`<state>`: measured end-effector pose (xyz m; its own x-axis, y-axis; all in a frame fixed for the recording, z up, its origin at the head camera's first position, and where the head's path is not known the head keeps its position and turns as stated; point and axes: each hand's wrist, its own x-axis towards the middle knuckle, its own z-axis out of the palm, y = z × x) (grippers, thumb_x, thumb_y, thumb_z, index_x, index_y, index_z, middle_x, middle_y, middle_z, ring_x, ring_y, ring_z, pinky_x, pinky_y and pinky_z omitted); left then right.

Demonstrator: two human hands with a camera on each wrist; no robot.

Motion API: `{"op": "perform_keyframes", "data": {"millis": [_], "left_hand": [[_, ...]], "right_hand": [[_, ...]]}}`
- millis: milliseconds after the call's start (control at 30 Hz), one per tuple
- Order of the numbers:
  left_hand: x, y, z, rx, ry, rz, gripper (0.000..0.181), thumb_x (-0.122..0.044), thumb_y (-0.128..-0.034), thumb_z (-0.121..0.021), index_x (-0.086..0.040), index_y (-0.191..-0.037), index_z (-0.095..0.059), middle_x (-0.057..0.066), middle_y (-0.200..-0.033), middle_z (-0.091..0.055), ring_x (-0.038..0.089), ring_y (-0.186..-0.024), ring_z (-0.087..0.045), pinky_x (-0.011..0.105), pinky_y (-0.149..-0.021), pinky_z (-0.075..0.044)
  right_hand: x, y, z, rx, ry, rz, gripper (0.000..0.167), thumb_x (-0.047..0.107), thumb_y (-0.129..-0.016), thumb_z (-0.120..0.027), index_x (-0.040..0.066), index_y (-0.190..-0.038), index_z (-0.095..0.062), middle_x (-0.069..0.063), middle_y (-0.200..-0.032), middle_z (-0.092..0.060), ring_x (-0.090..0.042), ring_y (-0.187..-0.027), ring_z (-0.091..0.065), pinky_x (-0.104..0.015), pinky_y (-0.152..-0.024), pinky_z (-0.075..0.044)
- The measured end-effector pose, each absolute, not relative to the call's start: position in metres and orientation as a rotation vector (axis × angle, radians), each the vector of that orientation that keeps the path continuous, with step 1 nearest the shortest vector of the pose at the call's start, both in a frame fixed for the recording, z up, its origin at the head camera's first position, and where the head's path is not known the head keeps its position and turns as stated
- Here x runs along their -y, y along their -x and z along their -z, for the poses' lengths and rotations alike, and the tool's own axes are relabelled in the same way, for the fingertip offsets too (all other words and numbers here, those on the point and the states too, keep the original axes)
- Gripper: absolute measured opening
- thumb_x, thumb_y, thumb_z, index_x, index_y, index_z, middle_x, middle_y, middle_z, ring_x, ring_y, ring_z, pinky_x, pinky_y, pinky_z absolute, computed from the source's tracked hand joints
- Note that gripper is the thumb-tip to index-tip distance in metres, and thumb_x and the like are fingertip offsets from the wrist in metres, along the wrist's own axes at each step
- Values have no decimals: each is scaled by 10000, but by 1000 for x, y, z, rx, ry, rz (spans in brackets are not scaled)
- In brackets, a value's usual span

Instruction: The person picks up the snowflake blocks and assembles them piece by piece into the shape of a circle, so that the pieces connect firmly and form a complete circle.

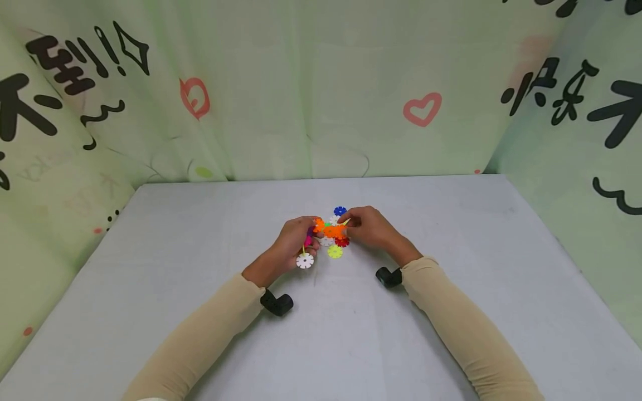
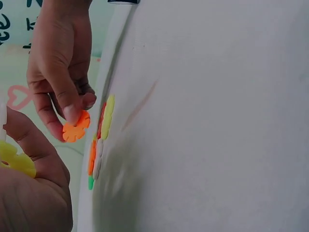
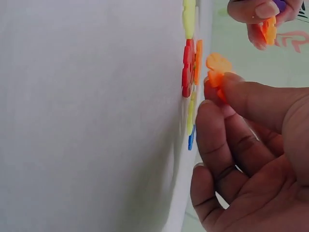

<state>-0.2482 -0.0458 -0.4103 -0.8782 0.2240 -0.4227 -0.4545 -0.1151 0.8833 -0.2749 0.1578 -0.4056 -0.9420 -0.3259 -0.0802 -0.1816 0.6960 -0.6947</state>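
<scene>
My left hand (image 1: 292,240) grips a small string of joined plastic snowflake discs. Its end is a white notched disc (image 1: 304,260), with pink and purple pieces above it. An orange disc (image 3: 270,32) sticks out at the fingertips of that hand in the right wrist view, and a yellow disc (image 2: 17,162) shows against it in the left wrist view. Between thumb and finger my right hand (image 1: 372,227) pinches another orange snowflake disc (image 2: 76,126), held above the table. The two hands are close together, and the orange discs look apart in the right wrist view.
Loose snowflake discs lie on the white table (image 1: 321,345) under the hands: a yellow one (image 1: 335,252), a blue one (image 1: 340,211), a red one (image 3: 186,70) and several others. A printed curtain (image 1: 311,89) stands behind the table's far edge.
</scene>
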Motion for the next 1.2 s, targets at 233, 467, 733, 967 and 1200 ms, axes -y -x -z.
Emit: {"op": "perform_keyframes", "data": {"millis": [233, 467, 733, 967, 1200], "left_hand": [[44, 247, 410, -1706, 215, -2011, 377, -270, -1058, -426, -96, -1392, -453, 95, -933, -590, 130, -536, -487, 182, -477, -459], [43, 246, 410, -1697, 228, -2016, 343, -235, -1063, -413, -77, -1364, -464, 84, -890, -593, 123, -521, -467, 175, -455, -430], [42, 248, 412, -1628, 230, -2048, 335, -226, -1066, -405, -64, -1355, -457, 93, -879, -585, 122, -522, -478, 167, -470, -440], [43, 246, 408, -1611, 211, -2042, 335, -220, -1066, -396, -63, -1356, -452, 86, -828, -587, 111, -504, -486, 159, -474, -449], [42, 246, 407, -1579, 209, -2035, 319, -217, -1068, -393, -38, -1325, -451, 77, -790, -584, 111, -497, -483, 164, -468, -442]], "right_hand": [[-156, 273, 402, -2694, 375, 1217, 148, 47, -913, -646, 51, -1053, -695, -77, -919, -673, -216, -816, -613, -315, -758, -523], [-157, 271, 399, -2624, 455, 1375, 155, 54, -905, -668, 14, -1055, -664, -91, -904, -697, -221, -774, -628, -309, -706, -500], [-157, 271, 400, -2564, 490, 1465, 121, 66, -912, -664, 18, -1020, -640, -132, -907, -699, -239, -743, -616, -318, -698, -486], [-156, 270, 400, -2537, 493, 1477, 127, 83, -914, -680, 13, -1009, -633, -165, -916, -702, -282, -771, -630, -321, -719, -498], [-153, 268, 401, -2550, 500, 1466, 136, 86, -911, -691, 4, -1012, -650, -114, -893, -714, -270, -776, -658, -376, -757, -537]]}}
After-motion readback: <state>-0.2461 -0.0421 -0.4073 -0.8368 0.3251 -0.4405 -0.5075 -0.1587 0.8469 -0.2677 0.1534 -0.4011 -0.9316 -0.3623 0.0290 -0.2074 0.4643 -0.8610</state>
